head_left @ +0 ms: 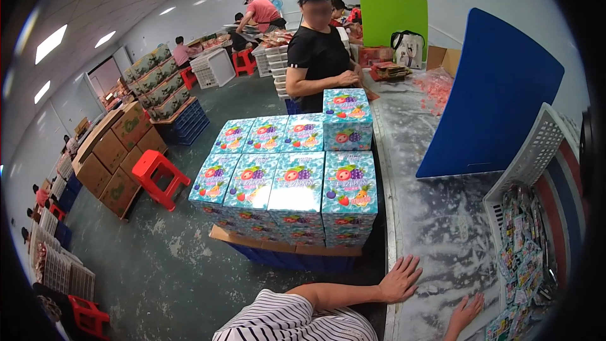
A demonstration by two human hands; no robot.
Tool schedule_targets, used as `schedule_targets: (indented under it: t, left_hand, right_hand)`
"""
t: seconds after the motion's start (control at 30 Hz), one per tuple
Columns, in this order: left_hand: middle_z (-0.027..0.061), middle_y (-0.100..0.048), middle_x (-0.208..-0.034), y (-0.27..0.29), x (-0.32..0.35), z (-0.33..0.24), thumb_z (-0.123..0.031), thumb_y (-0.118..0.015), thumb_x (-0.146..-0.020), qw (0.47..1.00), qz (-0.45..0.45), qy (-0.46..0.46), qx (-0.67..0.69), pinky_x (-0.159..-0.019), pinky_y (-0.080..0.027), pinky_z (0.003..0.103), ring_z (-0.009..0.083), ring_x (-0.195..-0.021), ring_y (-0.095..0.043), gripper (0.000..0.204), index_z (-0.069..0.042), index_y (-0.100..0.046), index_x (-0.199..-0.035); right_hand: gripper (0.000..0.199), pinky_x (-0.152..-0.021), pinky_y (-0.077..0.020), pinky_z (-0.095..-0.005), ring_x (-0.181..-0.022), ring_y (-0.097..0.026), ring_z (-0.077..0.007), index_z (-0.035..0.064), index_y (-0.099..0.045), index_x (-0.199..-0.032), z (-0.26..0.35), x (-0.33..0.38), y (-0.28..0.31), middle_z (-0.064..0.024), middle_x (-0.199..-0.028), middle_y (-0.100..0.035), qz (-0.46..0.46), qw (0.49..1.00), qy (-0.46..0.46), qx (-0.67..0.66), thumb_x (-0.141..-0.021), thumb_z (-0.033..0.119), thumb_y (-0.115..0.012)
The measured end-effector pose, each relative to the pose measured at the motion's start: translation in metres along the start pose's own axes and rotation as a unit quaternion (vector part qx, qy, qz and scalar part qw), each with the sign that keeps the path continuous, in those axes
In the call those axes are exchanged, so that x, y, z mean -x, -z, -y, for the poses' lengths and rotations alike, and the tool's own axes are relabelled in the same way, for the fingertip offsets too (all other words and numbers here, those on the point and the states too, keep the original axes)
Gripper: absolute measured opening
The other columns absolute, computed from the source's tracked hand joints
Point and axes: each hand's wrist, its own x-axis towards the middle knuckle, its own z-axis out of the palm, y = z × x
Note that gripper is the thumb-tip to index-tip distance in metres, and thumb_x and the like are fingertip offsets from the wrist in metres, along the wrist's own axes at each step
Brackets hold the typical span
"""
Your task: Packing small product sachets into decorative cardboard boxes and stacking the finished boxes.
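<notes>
I am leaning my left hand (pixel 399 280) flat on the near edge of the metal table (pixel 435 215), fingers spread wide and holding nothing. My right hand (pixel 466 312) is lying palm down on the same tabletop a little nearer to me, fingers loosely apart, also gripping nothing. Just beside it, to the right, a white slatted basket (pixel 536 151) is tilting toward me, full of small colourful packets (pixel 521 246); their long sides are running roughly away from me, down the basket's slope, though the print is too small to make out.

To the left of my left hand, off the table, a stack of teal cartons (pixel 297 180) with fruit pictures on their tops and sides is standing on cardboard over a blue pallet (pixel 284 257). The cartons are sitting in neat rows, their long axis pointing away from me, with one extra carton (pixel 346 117) raised at the far right corner.

A large blue board (pixel 495 95) is leaning upright on the table beyond the basket, and a green board (pixel 392 19) is standing farther back. A person in a black shirt (pixel 319 57) is standing at the far end of the stack. Brown cartons (pixel 113 151) and a red stool (pixel 158 177) are sitting on the floor to the left.
</notes>
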Motion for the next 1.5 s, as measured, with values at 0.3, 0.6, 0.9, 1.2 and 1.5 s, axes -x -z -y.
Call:
schedule_targets:
  t: [0.3, 0.6, 0.9, 1.2, 1.5]
  left_hand:
    - [0.0289, -0.02, -0.149, 0.004, 0.003, 0.001, -0.034, -0.047, -0.092, 1.0, 0.007, -0.008, -0.013, -0.111, -0.016, 0.056, 0.0462, -0.139, -0.017, 0.058, 0.001, -0.039, -0.138]
    - [0.0314, -0.036, -0.139, 0.004, -0.003, 0.02, -0.029, -0.059, -0.082, 0.995, -0.083, -0.058, -0.026, -0.106, -0.021, 0.062, 0.0515, -0.13, -0.03, 0.055, 0.0, -0.049, -0.128]
    - [0.0326, -0.032, -0.142, 0.0, -0.004, 0.005, -0.03, -0.054, -0.087, 0.996, -0.049, -0.055, -0.044, -0.108, -0.017, 0.061, 0.0516, -0.133, -0.025, 0.055, 0.002, -0.047, -0.131]
    - [0.0298, -0.028, -0.145, -0.008, -0.007, 0.007, -0.033, -0.057, -0.085, 0.999, -0.04, -0.036, -0.009, -0.108, -0.022, 0.06, 0.0485, -0.135, -0.024, 0.061, 0.001, -0.042, -0.135]
    - [0.0282, -0.041, -0.135, 0.148, 0.015, 0.058, -0.025, -0.056, -0.092, 0.974, -0.074, -0.032, 0.212, -0.109, -0.03, 0.045, 0.0411, -0.13, -0.037, 0.056, 0.004, -0.036, -0.136]
  right_hand:
    - [0.048, -0.109, -0.029, -0.0474, -0.133, -0.034, -0.0367, -0.0039, -0.046, -0.131, -0.011, 0.007, -0.003, -0.0208, -0.141, -0.041, -0.019, 0.998, 0.007, -0.055, -0.093, 0.023, -0.055]
    - [0.041, -0.104, -0.0332, -0.0492, -0.119, -0.044, -0.0396, -0.0018, -0.057, -0.112, 0.019, -0.002, -0.006, -0.0214, -0.123, -0.052, -0.164, 0.97, 0.109, -0.144, -0.079, 0.022, -0.065]
    - [0.044, -0.111, -0.0244, -0.048, -0.129, -0.035, -0.0375, 0.001, -0.055, -0.12, 0.014, 0.003, 0.017, -0.019, -0.132, -0.046, -0.1, 0.984, 0.043, -0.142, -0.087, 0.029, -0.057]
    - [0.047, -0.106, -0.0298, -0.0499, -0.126, -0.039, -0.0399, -0.004, -0.052, -0.122, -0.018, 0.004, -0.013, -0.0236, -0.133, -0.046, -0.126, 0.984, 0.077, -0.098, -0.085, 0.024, -0.061]
    - [0.042, -0.104, -0.0323, -0.0478, -0.121, -0.043, -0.04, -0.0054, -0.05, -0.124, 0.01, -0.015, -0.003, -0.0241, -0.131, -0.047, -0.023, 0.995, 0.026, -0.096, -0.093, 0.023, -0.055]
